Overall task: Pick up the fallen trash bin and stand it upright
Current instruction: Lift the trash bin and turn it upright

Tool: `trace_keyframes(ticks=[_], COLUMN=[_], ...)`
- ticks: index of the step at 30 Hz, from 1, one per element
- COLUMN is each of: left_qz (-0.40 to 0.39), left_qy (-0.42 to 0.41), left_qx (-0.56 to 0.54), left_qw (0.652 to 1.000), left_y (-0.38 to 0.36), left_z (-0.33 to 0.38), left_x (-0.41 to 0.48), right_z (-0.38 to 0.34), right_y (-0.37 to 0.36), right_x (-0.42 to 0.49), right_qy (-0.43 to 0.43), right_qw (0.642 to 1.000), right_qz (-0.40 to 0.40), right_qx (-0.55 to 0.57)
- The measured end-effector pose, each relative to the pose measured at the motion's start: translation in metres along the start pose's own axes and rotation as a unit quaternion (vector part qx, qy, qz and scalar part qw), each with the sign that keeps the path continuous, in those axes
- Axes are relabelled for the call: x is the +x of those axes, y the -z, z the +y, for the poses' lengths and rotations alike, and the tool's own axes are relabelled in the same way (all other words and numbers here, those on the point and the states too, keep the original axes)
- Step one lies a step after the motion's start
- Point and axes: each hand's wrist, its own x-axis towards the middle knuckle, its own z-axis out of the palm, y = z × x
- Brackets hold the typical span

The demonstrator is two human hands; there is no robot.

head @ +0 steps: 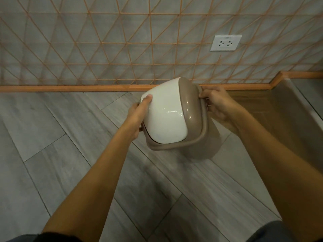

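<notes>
The trash bin, a taupe body topped with a white swing lid, is held between both hands above the grey plank floor, close to the orange baseboard. It is seen from above and tilted, its lid turned up toward the camera and leaning left. The left hand is wrapped against the bin's left side, its thumb pressed onto the white lid. The right hand is closed on the taupe rim at the far right edge, fingers curled around it. A white wall socket is set in the patterned wall behind.
</notes>
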Motion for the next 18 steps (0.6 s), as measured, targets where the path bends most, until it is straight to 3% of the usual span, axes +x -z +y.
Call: trace_keyframes(ticks=[10, 18], left_qz=[0.022, 0.037], left_qy=[-0.156, -0.189], left_qx=[0.078, 0.200], left_qw=[0.984, 0.961], left_y=[-0.025, -0.041], left_z=[0.016, 0.011], left_x=[-0.031, -0.049], right_z=[0.032, 0.037], right_y=[0.024, 0.036], right_x=[-0.002, -0.020], right_qy=[-0.036, -0.049], right_qw=[0.997, 0.996], right_qz=[0.033, 0.056], right_qx=[0.060, -0.056])
